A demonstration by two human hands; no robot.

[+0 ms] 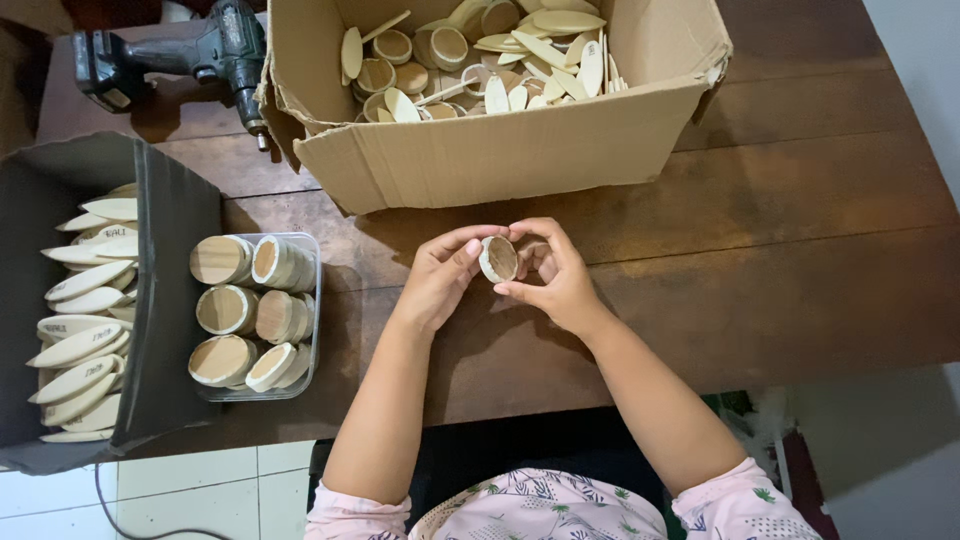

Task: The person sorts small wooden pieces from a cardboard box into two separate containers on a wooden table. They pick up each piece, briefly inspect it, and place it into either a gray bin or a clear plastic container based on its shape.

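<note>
Wooden and small, the round ring-shaped piece (498,259) I am holding sits between both hands above the middle of the dark plank bench (800,230). My left hand (443,275) pinches its left edge with thumb and fingertips; my right hand (555,275) curls around its right side, fingers closed on it. The far side of the piece is hidden behind my fingers, so I cannot tell how deep it is.

Just beyond my hands stands a torn cardboard box (490,150), its top cut off by the frame, holding a loose jumble of pale oval wooden slips and short round rings. To my left, a clear plastic tub (310,300) is packed with similar round wooden pieces lying on their sides, smooth flat faces showing. Beside it, a dark grey bin (170,290), partly out of view, holds stacked pale oval slips; marks on them are too small to read. A cordless drill (180,55) lies at the bench's far left corner, its handle end cut off.
</note>
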